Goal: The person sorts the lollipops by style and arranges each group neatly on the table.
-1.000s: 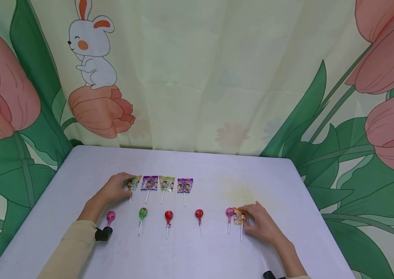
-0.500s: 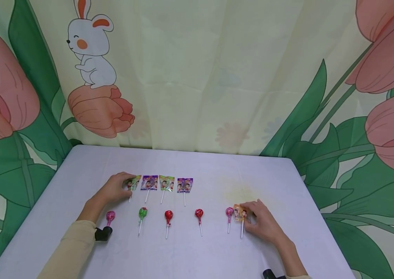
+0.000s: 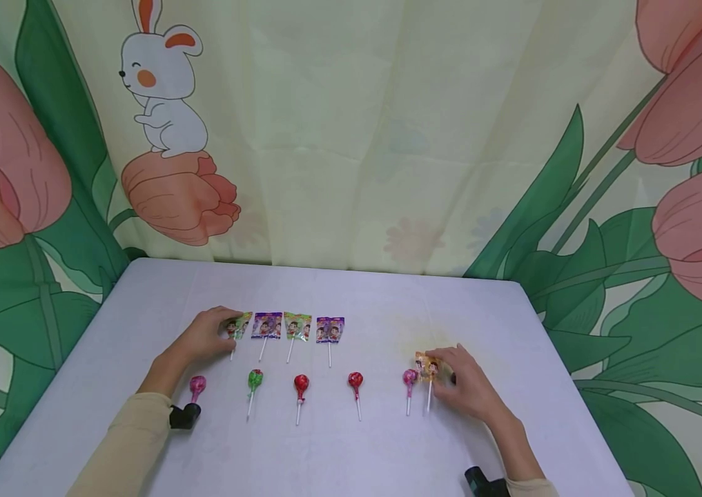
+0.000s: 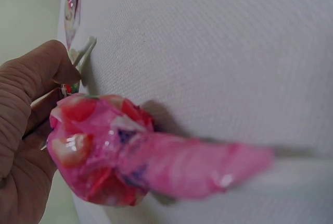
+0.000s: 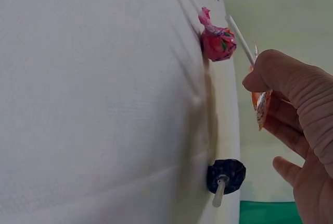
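My left hand (image 3: 204, 335) pinches a flat-wrapped green lollipop (image 3: 241, 323) at the left end of the back row; fingers cover part of its wrapper. In the left wrist view, a pink ball lollipop (image 4: 99, 153) fills the foreground. Thumb and fingers of my right hand (image 3: 469, 386) grip a flat-wrapped orange lollipop (image 3: 428, 364), its white stick pointing toward me. It overlaps the edge of another pink ball lollipop (image 3: 410, 377) in the head view. Under the right hand lies a dark-wrapped lollipop (image 5: 227, 175), mostly hidden from above.
Beside the left hand, a purple lollipop (image 3: 266, 324), a green one (image 3: 297, 326) and another purple one (image 3: 329, 330) continue the back row. In front lie a green ball lollipop (image 3: 255, 378) and red ones (image 3: 301, 384) (image 3: 355, 380). A printed curtain (image 3: 351, 138) hangs behind the white table (image 3: 301, 462).
My right hand has moved away from me with the orange lollipop, which now sits further back beside the pink one. The left hand has stayed in place on the green lollipop.
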`<action>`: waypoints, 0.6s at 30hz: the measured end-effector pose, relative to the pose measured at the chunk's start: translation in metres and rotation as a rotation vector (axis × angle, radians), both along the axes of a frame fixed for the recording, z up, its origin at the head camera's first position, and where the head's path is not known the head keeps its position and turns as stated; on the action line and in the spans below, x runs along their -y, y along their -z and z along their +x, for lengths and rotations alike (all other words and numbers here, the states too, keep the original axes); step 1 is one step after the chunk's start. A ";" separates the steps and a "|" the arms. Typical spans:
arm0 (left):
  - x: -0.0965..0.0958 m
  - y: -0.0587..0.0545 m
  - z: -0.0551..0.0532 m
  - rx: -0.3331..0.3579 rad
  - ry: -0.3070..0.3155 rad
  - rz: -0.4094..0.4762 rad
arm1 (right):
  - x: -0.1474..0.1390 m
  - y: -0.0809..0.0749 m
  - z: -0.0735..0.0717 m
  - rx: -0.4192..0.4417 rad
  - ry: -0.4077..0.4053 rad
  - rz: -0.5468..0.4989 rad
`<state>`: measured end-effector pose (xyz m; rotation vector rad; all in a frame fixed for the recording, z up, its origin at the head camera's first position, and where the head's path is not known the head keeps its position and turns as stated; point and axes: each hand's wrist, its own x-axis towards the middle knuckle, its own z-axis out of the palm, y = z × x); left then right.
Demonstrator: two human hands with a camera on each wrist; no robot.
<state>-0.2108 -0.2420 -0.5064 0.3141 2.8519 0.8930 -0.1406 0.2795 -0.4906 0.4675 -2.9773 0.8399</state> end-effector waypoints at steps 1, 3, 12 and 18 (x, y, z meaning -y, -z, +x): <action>0.000 0.000 0.000 -0.002 0.000 0.001 | 0.001 -0.002 -0.001 -0.004 -0.005 -0.003; 0.000 0.001 -0.001 -0.002 0.000 0.001 | 0.003 -0.004 -0.003 -0.013 -0.018 -0.009; 0.001 0.001 0.000 -0.006 0.005 0.007 | 0.015 -0.005 -0.011 -0.043 -0.053 -0.067; 0.001 -0.002 0.002 -0.013 0.012 0.007 | 0.023 -0.002 -0.018 -0.054 -0.057 -0.079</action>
